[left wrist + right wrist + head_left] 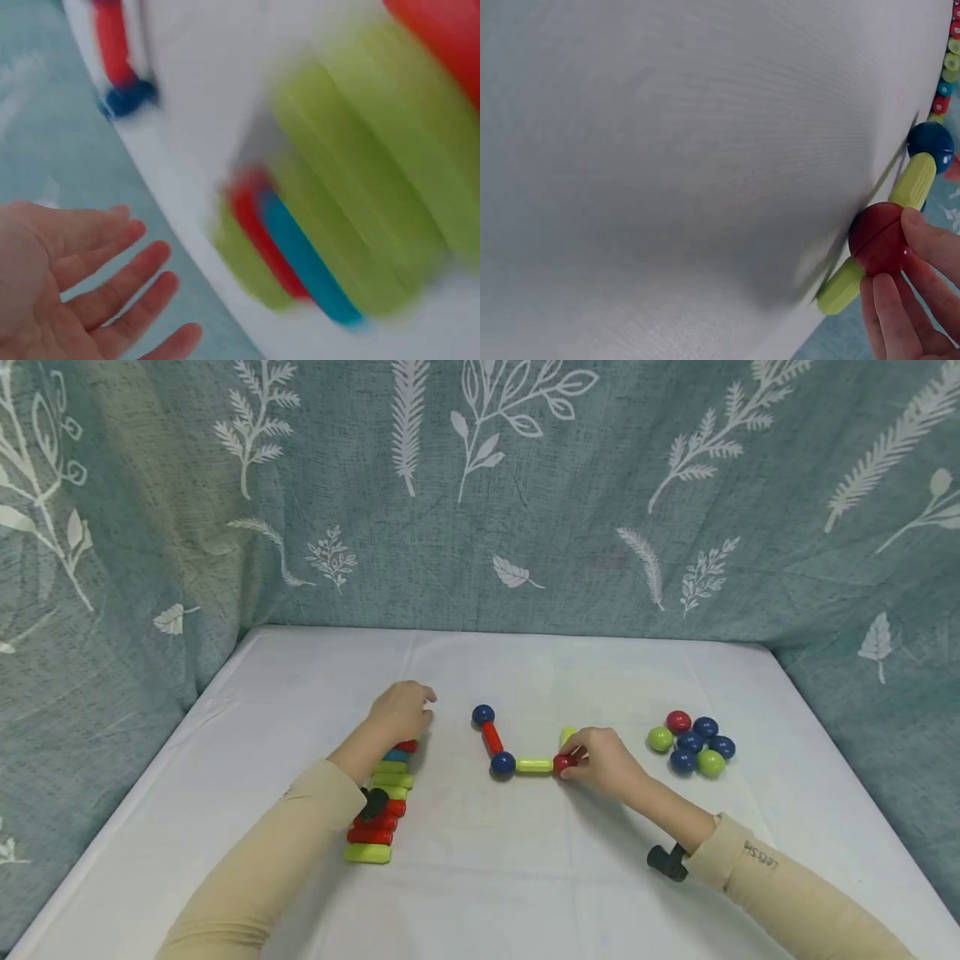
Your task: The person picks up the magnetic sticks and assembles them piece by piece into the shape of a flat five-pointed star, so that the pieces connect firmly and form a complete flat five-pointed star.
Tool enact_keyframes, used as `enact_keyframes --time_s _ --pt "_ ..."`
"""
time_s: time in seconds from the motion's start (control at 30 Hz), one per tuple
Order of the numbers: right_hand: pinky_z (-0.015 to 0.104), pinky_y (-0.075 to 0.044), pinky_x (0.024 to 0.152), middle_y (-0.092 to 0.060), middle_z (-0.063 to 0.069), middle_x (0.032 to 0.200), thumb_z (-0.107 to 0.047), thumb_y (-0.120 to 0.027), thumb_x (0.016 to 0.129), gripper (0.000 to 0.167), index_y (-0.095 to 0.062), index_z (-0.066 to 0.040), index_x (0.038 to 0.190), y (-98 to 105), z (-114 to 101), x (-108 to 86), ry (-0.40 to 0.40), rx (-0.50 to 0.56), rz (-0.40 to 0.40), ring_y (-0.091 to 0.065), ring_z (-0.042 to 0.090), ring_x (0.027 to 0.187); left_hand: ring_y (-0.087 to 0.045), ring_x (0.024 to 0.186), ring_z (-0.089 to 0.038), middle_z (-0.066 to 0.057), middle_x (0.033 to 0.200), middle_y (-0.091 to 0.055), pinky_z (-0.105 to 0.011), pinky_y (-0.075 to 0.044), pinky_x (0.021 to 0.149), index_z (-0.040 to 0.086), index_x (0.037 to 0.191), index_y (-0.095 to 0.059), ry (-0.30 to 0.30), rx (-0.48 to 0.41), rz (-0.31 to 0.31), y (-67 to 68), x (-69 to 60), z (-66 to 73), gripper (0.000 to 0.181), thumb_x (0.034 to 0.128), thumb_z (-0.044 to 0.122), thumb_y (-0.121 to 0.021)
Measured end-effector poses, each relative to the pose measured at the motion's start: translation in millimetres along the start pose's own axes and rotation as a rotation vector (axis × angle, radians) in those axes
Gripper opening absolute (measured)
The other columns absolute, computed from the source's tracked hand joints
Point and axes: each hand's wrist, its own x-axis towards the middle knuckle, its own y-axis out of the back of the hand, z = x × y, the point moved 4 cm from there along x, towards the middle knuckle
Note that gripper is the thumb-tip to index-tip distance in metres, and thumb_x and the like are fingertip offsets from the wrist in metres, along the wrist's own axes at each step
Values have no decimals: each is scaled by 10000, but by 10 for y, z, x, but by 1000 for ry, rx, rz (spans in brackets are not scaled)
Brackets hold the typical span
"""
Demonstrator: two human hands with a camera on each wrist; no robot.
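Note:
My right hand pinches a red ball at the right end of a joined chain. In the right wrist view the fingers lie round the red ball, with a green stick on one side and another green stick leading to a blue ball. The chain continues through a blue ball and a red stick to another blue ball. Nothing is held by my left hand, above the far end of the stick row; its fingers are spread in the left wrist view.
A row of green, red and blue sticks lies under my left forearm. Several loose balls, blue, green and red, sit together to the right of my right hand. A patterned curtain hangs behind the white table.

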Motion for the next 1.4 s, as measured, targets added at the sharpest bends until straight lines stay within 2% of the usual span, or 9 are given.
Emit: enact_keyframes --time_s 0.13,0.27,0.47,0.67,0.77,0.93,1.2,1.33,1.4 --pt "263 -519 687 -654 49 838 -25 -782 679 222 -701 -7 885 8 4 -9 0 11 8 -606 159 783 -443 1149 -391 -254 1207 -495 -467 -404 927 -61 1197 -553 57 22 -41 30 42 -337 316 930 88 -474" --pt "263 -522 695 -660 58 847 -13 -780 677 216 -701 -9 878 0 19 -20 1 22 20 -616 173 802 -458 1137 -371 -256 1217 -497 -466 -377 955 -80 1203 -540 77 -14 -87 -27 64 -519 322 946 78 -427" --pt "263 -525 699 -665 86 864 15 -768 680 207 -693 0 873 -17 9 -27 22 40 33 -631 200 821 -476 1113 -362 -250 1198 -526 -460 -379 955 -83 1162 -571 69 -60 -74 -61 63 -605 290 942 57 -444" --pt "266 -525 703 -665 81 862 15 -767 683 200 -694 -5 868 -19 -8 -29 20 42 39 -631 198 823 -511 1023 -321 -217 1123 -568 -444 -418 905 -65 1109 -609 61 -62 -34 -7 90 -602 252 932 61 -481" --pt "272 -526 705 -664 78 860 15 -764 686 198 -693 -6 870 -23 -5 -28 21 43 35 -629 198 824 -521 1011 -309 -199 1107 -582 -434 -429 882 -52 1114 -608 92 -96 -15 21 165 -553 258 938 101 -497" --pt "270 -526 701 -664 72 857 18 -766 681 204 -693 -11 869 -34 3 -33 3 42 37 -627 193 823 -533 1032 -298 -179 1132 -589 -406 -439 869 -16 1146 -607 160 -250 -25 2 341 -341 306 939 190 -515" --pt "244 -523 689 -663 50 835 15 -769 677 200 -695 -20 860 -32 -6 -38 15 48 40 -628 178 808 -546 1032 -263 -126 1093 -621 -368 -438 876 28 1069 -670 220 -395 4 -196 554 198 296 879 244 -598" --pt "249 -523 685 -661 47 832 11 -769 678 200 -696 -17 862 -17 -7 -33 18 43 33 -625 175 800 -564 951 -219 -101 1056 -626 -320 -455 807 57 1022 -695 284 -433 -18 -305 601 355 276 851 265 -636" --pt "245 -522 682 -660 43 828 7 -770 679 198 -696 -19 860 -12 -3 -28 14 44 30 -624 170 797 -575 888 -199 -97 1035 -630 -286 -460 746 57 998 -701 302 -423 -21 -340 613 398 262 841 261 -649"
